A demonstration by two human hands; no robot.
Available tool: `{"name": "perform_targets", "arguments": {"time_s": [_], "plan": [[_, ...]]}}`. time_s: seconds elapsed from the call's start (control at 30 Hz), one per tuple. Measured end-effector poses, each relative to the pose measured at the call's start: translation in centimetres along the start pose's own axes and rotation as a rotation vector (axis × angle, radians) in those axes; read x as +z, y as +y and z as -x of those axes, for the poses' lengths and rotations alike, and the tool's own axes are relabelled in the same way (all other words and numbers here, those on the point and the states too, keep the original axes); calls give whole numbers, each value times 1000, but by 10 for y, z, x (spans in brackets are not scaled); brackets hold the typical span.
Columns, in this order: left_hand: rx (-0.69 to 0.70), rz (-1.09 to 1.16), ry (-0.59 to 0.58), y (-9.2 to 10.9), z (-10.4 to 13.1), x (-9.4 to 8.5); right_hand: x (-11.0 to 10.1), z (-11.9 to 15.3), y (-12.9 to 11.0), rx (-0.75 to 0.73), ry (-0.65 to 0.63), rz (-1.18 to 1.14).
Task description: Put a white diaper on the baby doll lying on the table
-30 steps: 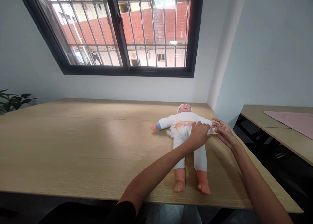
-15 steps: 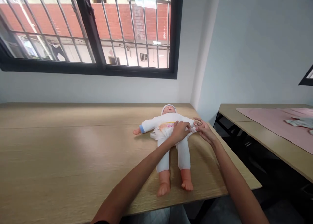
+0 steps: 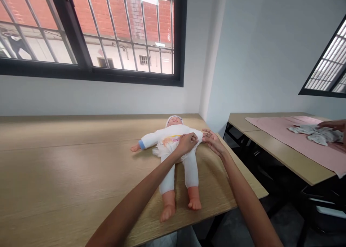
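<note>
A baby doll (image 3: 173,131) in a white outfit with a gauzy skirt and a white headband lies face up on the wooden table (image 3: 81,189), its bare feet towards me. One arm is stretched out left, with a blue cuff at the wrist. My left hand (image 3: 187,143) reaches across the skirt, its fingers curled closed at the sleeve (image 3: 198,134) of the doll's other arm. Facing it, my right hand (image 3: 213,142) pinches the end of that sleeve between thumb and fingers, the index finger lifted. The doll's hand on this side is hidden.
To the right, past a gap, stands another table (image 3: 297,164) with a pink cloth (image 3: 270,126) and patterned baby clothes (image 3: 321,134) on it. Another person's hand (image 3: 335,124) touches those clothes. A barred window (image 3: 129,34) is in the wall behind my table.
The view has turned right, so the other table shows more and another person's hand has come into view. My hands stay at the doll's sleeve with little movement.
</note>
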State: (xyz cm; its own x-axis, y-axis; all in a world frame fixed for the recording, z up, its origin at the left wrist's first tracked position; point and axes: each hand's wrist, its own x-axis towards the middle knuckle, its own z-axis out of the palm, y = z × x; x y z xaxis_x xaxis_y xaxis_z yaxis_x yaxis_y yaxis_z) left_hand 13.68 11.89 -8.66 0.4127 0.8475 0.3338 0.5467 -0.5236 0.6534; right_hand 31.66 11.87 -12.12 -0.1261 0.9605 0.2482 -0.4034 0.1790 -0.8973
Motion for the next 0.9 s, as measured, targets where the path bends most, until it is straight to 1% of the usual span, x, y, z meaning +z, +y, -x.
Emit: {"name": "perform_targets", "arguments": {"time_s": [0.17,0.3,0.53,0.9], "plan": [[32,-8,7,0,1,0,1,1,-1,3,-5,13],[52,-6,12,-2,1,-1,0,0,-1,-5,26,19],[96,67,-25,-7,-1,-2,3,1,-2,-19,52,3],[71,84,-59,-7,-4,-4,3,1,-4,-15,54,-1]]}}
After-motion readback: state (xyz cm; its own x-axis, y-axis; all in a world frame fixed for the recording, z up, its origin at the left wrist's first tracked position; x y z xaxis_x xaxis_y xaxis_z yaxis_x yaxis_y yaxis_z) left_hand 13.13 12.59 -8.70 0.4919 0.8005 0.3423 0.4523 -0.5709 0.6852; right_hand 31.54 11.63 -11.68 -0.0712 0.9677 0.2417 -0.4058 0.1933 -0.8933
